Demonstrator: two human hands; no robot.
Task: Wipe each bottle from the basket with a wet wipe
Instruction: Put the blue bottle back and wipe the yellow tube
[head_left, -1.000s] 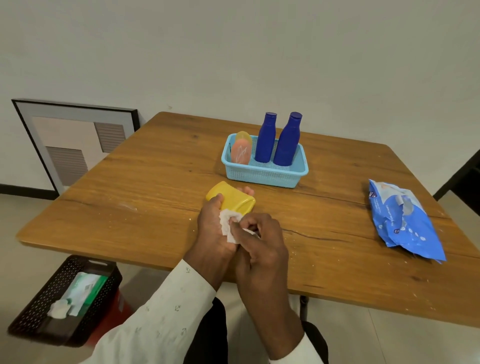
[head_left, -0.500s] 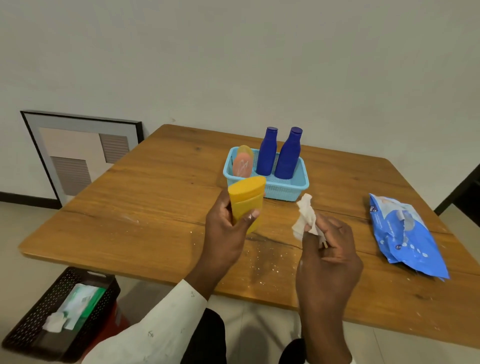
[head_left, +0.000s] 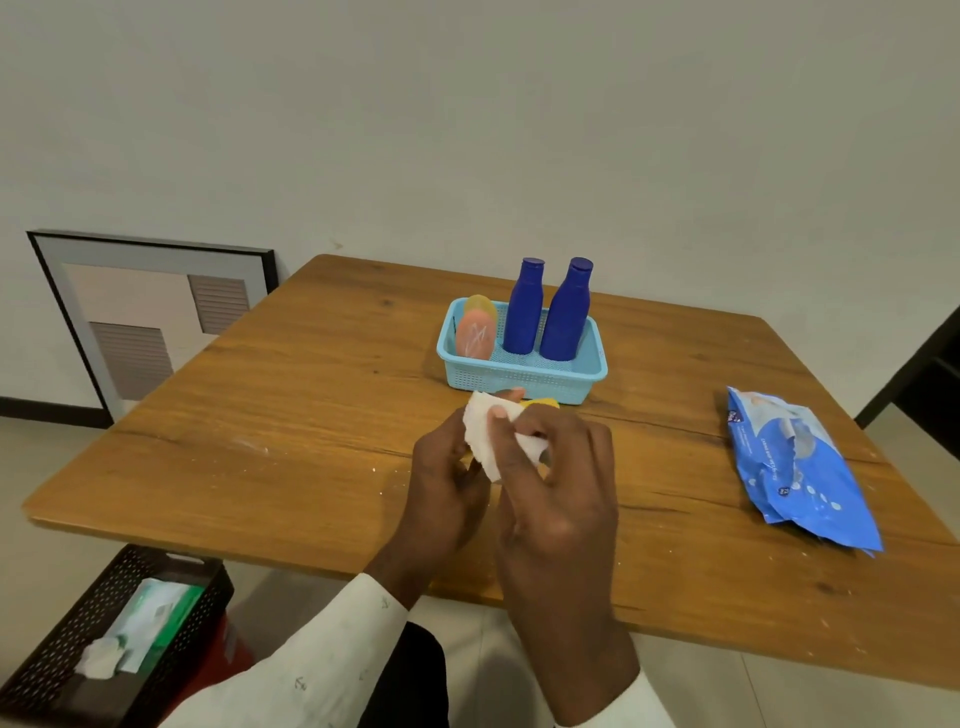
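Your left hand (head_left: 447, 473) grips the yellow bottle (head_left: 540, 404), right hand (head_left: 556, 467) fingers pinching the wipe (head_left: 480, 431) against it; four bottles wait in the basket (head_left: 519, 376).

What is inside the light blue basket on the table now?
Inside the light blue basket stand two dark blue bottles, and at its left end a peach bottle with a yellowish one behind it, mostly hidden.

1. The brown grained wooden table (head_left: 291, 415) looks matt, speckled with white crumbs.
2. On it, the light-blue perforated plastic basket (head_left: 519, 382) holds two glossy dark-blue plastic bottles (head_left: 524, 312).
3. Right of the basket, the blue wipe packet (head_left: 795, 467) is shiny, crinkled film.
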